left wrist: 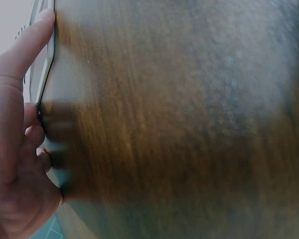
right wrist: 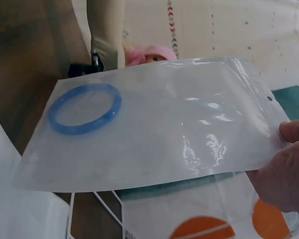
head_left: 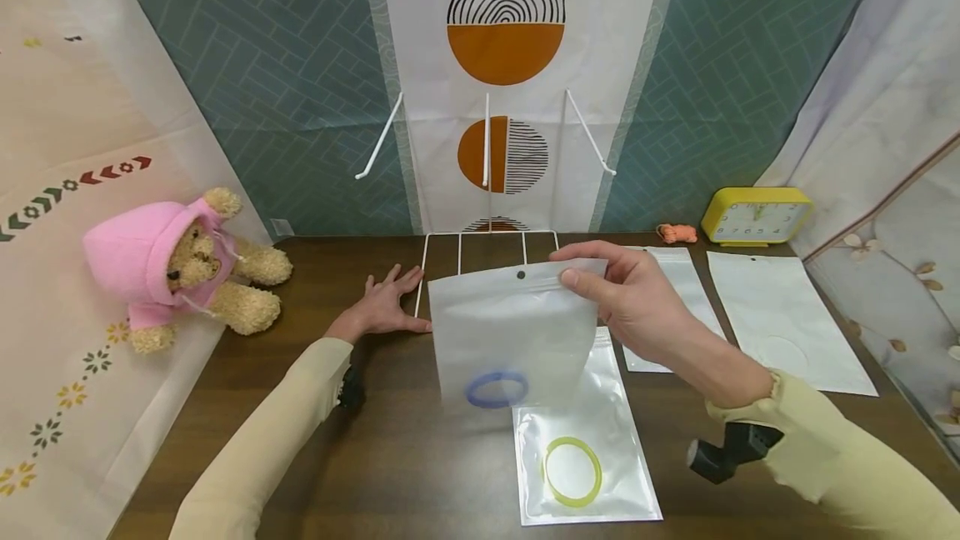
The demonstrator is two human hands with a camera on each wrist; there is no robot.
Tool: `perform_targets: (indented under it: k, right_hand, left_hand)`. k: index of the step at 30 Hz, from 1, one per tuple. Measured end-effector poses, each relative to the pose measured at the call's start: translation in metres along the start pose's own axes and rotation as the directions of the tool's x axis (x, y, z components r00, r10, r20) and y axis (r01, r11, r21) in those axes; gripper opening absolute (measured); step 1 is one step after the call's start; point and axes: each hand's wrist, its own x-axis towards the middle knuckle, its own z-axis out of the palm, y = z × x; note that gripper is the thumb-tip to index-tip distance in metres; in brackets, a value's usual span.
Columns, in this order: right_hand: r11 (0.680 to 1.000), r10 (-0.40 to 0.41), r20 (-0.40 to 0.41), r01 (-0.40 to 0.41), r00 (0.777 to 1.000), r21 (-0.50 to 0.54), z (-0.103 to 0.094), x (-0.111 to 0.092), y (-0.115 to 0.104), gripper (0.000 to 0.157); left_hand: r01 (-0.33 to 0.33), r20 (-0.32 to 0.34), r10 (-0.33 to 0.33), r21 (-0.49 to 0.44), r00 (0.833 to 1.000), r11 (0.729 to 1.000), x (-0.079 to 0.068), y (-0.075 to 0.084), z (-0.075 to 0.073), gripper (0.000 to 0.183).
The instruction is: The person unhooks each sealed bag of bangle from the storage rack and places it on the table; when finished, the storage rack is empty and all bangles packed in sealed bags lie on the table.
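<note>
My right hand (head_left: 645, 307) pinches the top right corner of a white zip bag (head_left: 510, 315) between thumb and fingers. The bag hangs above the table, with a small punched hole at its top edge and a blue ring (right wrist: 79, 130) showing through near its bottom. My left hand (head_left: 386, 307) rests with spread fingers at the left side of a white wire rack's base (head_left: 422, 277). In the left wrist view its thumb (left wrist: 32, 37) lies against the wire. Three white prongs (head_left: 487, 140) of the rack stick out above, with nothing hanging on them.
Below the held bag lies another zip bag (head_left: 622, 448) with a yellow-green ring (head_left: 573, 502). Two more white bags (head_left: 787, 307) lie at the right. A yellow clock (head_left: 716, 211) and orange cord bundle (head_left: 677, 233) stand behind them. A pink-hooded teddy bear (head_left: 142, 248) sits at left.
</note>
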Motion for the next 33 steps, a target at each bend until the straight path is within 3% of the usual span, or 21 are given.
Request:
perform_targets:
  k: [8, 12, 17, 25, 33]
  right_hand:
    - [0.994, -0.01, 0.011, 0.008, 1.0, 0.108, 0.04, 0.002, 0.027, 0.035]
    - [0.986, -0.001, 0.034, -0.005, 0.999, 0.168, 0.057, -0.007, 0.036, 0.033]
    - [0.958, 0.069, 0.07, -0.086, 0.995, 0.274, 0.071, -0.018, 0.045, 0.028]
    - [0.947, 0.199, 0.023, -0.199, 0.98, 0.253, 0.067, -0.002, 0.074, 0.029]
    - [0.967, 0.167, -0.021, -0.16, 0.986, 0.2, 0.058, 0.022, 0.098, 0.024]
  left_hand:
    - [-0.056, 0.054, 0.055, 0.02, 0.997, 0.998, 0.002, -0.012, 0.004, 0.086]
    - [-0.029, 0.041, 0.031, -0.048, 0.999, 0.998, 0.005, -0.014, 0.005, 0.098]
    - [0.004, 0.024, -0.004, -0.023, 1.0, 1.0, 0.004, -0.009, 0.004, 0.11]
    - [-0.017, 0.019, 0.017, -0.025, 1.0, 1.0, 0.005, -0.011, 0.004, 0.107]
    - [-0.007, 0.057, 0.008, -0.02, 0.998, 1.0, 0.01, -0.016, 0.003, 0.098]
